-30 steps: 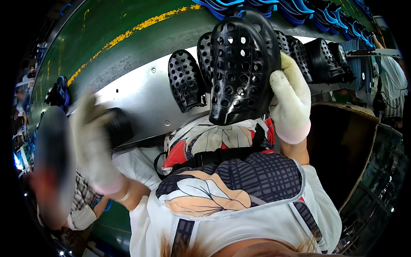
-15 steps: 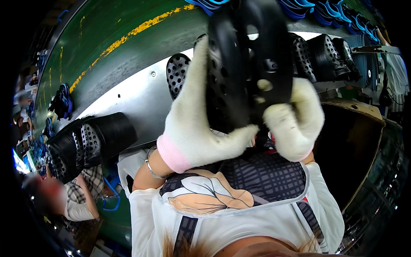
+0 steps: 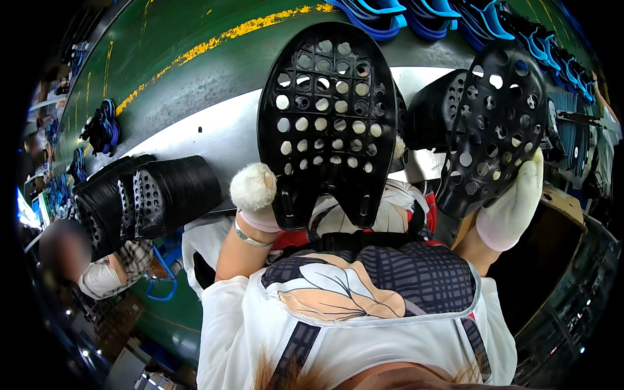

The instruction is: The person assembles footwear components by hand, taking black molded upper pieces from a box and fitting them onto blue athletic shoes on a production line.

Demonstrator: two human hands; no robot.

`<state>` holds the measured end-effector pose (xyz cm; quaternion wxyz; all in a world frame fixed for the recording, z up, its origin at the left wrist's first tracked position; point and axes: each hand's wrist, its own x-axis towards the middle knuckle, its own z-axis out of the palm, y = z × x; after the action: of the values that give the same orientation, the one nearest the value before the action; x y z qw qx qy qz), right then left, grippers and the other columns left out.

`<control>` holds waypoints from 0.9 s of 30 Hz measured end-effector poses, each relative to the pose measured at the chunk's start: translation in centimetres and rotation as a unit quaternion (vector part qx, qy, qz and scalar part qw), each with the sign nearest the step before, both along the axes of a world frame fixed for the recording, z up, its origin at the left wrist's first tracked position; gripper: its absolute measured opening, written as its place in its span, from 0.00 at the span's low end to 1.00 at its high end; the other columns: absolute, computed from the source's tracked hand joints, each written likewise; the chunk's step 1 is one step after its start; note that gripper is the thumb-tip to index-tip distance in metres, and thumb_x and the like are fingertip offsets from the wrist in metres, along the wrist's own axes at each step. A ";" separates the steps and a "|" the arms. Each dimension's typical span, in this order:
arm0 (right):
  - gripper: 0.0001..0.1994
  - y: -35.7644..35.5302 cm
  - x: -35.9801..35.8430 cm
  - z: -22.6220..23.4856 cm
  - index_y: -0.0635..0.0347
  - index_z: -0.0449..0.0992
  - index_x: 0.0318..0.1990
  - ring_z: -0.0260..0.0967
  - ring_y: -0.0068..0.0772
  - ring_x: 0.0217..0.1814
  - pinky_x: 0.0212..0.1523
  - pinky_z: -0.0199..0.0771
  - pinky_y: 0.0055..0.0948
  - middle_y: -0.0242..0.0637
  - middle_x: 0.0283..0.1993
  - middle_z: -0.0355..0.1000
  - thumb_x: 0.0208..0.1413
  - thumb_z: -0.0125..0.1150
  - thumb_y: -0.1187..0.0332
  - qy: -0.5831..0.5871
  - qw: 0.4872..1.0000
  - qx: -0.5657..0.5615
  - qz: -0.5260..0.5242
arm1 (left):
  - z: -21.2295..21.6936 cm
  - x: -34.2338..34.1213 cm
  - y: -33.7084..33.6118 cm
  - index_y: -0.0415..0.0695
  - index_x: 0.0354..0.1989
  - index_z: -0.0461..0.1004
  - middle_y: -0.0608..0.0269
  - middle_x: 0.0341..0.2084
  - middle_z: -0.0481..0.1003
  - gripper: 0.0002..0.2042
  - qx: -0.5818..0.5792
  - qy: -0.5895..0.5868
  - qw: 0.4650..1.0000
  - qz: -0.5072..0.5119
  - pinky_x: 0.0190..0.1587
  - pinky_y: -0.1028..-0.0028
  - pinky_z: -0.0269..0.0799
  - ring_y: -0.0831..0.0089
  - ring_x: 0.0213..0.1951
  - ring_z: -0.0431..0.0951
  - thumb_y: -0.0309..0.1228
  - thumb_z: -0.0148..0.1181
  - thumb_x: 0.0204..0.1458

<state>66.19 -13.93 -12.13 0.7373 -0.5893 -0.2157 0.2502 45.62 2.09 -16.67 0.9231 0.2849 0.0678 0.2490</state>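
Green surface (image 3: pixel 185 42) up top, and your left hand (image 3: pixel 255 192) is gripping a perforated black shoe shell (image 3: pixel 331 114) just right of it, long axis pointing away; your right hand (image 3: pixel 515 203) grasps a second shell (image 3: pixel 484 130) by its outer edge, tilted right.

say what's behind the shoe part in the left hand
Metal surface shows on both sides behind the black perforated shoe part, and a bit of white glove past its right edge. Its holes show pale patches; the rest is covered.
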 end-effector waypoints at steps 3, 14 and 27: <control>0.19 -0.4 0.3 -0.3 0.71 0.66 0.54 0.70 0.27 0.49 0.52 0.67 0.26 0.41 0.49 0.71 0.64 0.41 0.63 0.026 0.999 0.014 0.034 | -1.7 -2.3 -0.7 0.36 0.63 0.59 0.42 0.51 0.70 0.36 -0.007 0.150 0.987 0.057 0.46 0.69 0.76 0.60 0.48 0.75 0.55 0.48 0.56; 0.12 1.2 -1.4 1.2 0.67 0.68 0.49 0.72 0.22 0.39 0.41 0.72 0.19 0.38 0.43 0.73 0.62 0.43 0.72 0.036 0.999 -0.027 -0.031 | -4.3 -4.8 -0.1 0.42 0.67 0.54 0.49 0.59 0.65 0.27 -0.040 0.159 0.985 0.049 0.55 0.68 0.75 0.62 0.57 0.71 0.44 0.44 0.63; 0.11 -1.3 -0.5 0.3 0.67 0.68 0.48 0.72 0.21 0.38 0.39 0.74 0.19 0.37 0.41 0.73 0.62 0.43 0.74 0.068 0.997 -0.001 -0.021 | -3.1 -4.0 -2.3 0.36 0.60 0.63 0.45 0.46 0.73 0.28 -0.123 0.198 0.966 0.115 0.41 0.74 0.78 0.65 0.45 0.77 0.43 0.55 0.57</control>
<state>65.67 -15.21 -11.79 0.7550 -0.5760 -0.1526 0.2737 41.58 -0.24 -19.79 0.8846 0.2027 0.3119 0.2814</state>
